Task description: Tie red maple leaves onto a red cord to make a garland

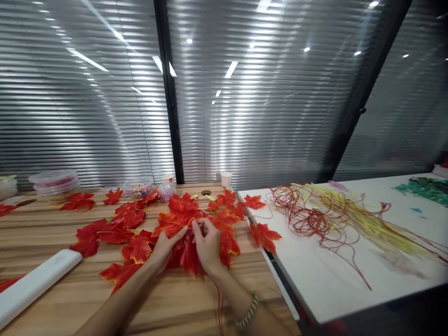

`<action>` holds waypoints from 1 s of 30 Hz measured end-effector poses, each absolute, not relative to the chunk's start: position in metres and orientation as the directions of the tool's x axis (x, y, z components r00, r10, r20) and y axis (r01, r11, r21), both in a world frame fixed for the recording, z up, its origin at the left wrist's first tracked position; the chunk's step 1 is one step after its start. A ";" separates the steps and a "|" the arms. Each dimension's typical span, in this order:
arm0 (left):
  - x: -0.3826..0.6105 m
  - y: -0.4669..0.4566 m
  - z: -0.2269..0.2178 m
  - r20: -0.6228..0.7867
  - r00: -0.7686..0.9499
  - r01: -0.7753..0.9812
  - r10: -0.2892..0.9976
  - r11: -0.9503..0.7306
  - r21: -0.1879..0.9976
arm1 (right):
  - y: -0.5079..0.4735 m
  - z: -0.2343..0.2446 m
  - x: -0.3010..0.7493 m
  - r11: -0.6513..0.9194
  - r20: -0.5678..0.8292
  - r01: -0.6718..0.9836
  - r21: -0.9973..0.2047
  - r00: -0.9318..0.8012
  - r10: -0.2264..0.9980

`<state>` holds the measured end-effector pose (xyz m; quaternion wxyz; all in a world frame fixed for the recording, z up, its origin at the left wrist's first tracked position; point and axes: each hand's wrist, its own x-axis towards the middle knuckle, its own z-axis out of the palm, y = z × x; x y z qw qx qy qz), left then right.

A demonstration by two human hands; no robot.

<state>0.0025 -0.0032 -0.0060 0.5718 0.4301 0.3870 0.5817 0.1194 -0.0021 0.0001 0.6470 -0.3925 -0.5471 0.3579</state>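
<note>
Where the wooden table (196,303) meets the white table (336,280), both hands are seen working at a heap of red artificial maple leaves (140,224). The left hand (164,247) is laid palm-down on the heap, its fingertips pressed against the orange-red leaf (177,215) at the top of the pile; whether that leaf is actually pinched cannot be told. The right hand (207,242) is held just beside it, fingers curled inward and closed on the same leaf's edge, the two hands nearly touching at the fingertips. A beaded bracelet (248,311) is worn on the right wrist. A thin red wire (219,308) is seen running down across the wood below the right forearm. Further leaves are scattered leftward across the wooden table, and one leaf (265,235) overlaps the white table's edge. A tangle of red wire (301,214) and a bundle of yellow stems (353,219) are recorded on the white table. A long white case (35,282) lies at the near left. Lidded plastic containers (55,181), a bead tub (139,188) and two small paper cups (226,179) are lined up along the far edge by the blinds (87,93).
</note>
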 end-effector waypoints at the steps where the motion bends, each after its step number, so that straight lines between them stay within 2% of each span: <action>1: 0.002 -0.003 -0.007 0.047 0.034 -0.344 0.998 -0.033 0.938 | -0.001 -0.001 0.119 0.424 0.413 -0.050 -0.905 0.148 0.899; 6: 0.001 0.003 -0.010 0.035 -0.011 -0.429 0.999 -0.037 0.903 | 0.001 -0.007 0.118 0.412 0.407 -0.026 -0.911 0.100 0.908; 11: -0.004 0.004 -0.002 0.097 -0.233 -0.262 0.968 -0.159 0.952 | 0.002 -0.008 0.119 0.448 0.448 0.021 -0.894 0.060 0.892; 14: -0.008 0.003 0.008 0.152 -0.283 -0.254 0.947 -0.227 0.940 | 0.001 -0.007 0.120 0.465 0.466 0.046 -0.884 0.029 0.884; 17: -0.009 0.003 0.011 0.153 -0.280 -0.304 0.948 -0.239 0.922 | 0.000 -0.008 0.120 0.469 0.471 0.065 -0.881 0.015 0.882; 21: -0.005 0.004 0.007 0.119 -0.263 -0.281 0.958 -0.194 0.940 | 0.004 -0.011 0.123 0.448 0.451 0.057 -0.892 0.059 0.891; 27: 0.001 0.003 0.001 0.115 -0.173 -0.310 0.978 -0.165 0.936 | 0.016 -0.012 0.131 0.382 0.369 -0.036 -0.924 0.186 0.911; 30: 0.001 0.003 0.000 0.068 -0.161 -0.286 0.985 -0.112 0.951 | 0.019 -0.012 0.133 0.354 0.329 -0.099 -0.930 0.205 0.922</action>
